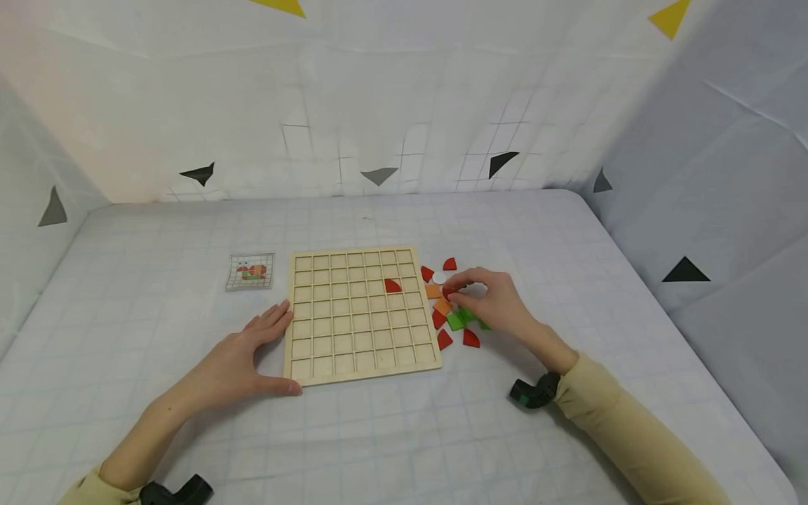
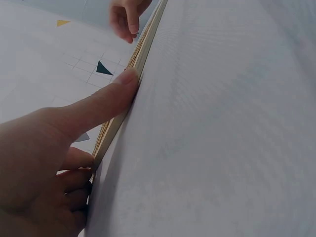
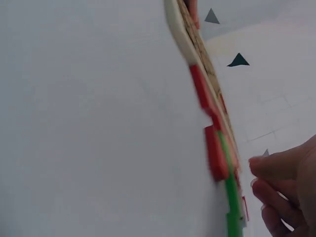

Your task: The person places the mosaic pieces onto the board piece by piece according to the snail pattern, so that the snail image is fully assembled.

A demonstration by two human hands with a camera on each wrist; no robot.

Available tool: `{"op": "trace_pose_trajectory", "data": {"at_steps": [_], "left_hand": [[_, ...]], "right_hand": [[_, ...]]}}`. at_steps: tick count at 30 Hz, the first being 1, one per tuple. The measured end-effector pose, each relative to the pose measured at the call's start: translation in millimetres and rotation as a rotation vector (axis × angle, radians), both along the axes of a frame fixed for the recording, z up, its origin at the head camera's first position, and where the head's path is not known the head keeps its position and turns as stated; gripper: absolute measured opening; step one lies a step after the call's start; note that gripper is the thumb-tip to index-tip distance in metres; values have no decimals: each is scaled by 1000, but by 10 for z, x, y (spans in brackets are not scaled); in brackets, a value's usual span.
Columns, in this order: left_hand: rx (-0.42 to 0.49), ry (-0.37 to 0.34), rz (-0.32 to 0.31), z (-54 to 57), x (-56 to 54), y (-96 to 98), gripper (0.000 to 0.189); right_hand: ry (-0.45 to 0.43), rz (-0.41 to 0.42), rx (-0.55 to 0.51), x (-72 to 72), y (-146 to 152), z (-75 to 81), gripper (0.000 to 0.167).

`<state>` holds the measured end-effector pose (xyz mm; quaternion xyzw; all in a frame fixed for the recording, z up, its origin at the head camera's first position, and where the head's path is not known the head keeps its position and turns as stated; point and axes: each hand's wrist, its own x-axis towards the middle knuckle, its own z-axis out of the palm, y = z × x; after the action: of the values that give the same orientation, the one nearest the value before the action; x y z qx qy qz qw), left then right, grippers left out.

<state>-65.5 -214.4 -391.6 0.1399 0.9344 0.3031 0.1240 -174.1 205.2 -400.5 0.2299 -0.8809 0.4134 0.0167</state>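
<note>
Picking seems underway right of the board [image 1: 362, 320]: the right hand [image 1: 495, 298] pinches a red piece [image 1: 447, 292], next likely needing placement; left hand [image 1: 243, 356] outstretched.

Beige sleeves [image 1: 637, 431]; black curved wrist devices [image 1: 538, 390], green patch [image 1: 524, 400] on right.

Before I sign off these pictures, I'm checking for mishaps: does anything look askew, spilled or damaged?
Nothing looks spilled or damaged. The wooden grid board sits slightly turned against the far edge of the table, and red quarter-circles, orange pieces and green pieces lie jumbled beside it, probably just a working pile.
</note>
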Motion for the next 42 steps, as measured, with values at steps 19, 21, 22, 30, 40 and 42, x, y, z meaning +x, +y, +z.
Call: {"op": "trace_pose_trajectory", "data": {"at_steps": [19,21,22,30,40,42], "left_hand": [[-2,8,-2,12,2,-3,121],[-4,5,0,10,1,-1,122],[-5,4,-1,9,1,0,122],[0,8,-5,8,5,7,121],[4,9,-5,16,6,10,121],[8,6,-5,17,7,10,121]], "right_hand": [[83,129,-85,36,96,-273,27],[74,128,-80,41,97,-274,27],[73,128,-78,39,97,-280,27],[113,65,-74,16,99,-308,31],[116,62,-84,159,-15,-41,31],[114,58,-86,178,-31,6,29]]}}
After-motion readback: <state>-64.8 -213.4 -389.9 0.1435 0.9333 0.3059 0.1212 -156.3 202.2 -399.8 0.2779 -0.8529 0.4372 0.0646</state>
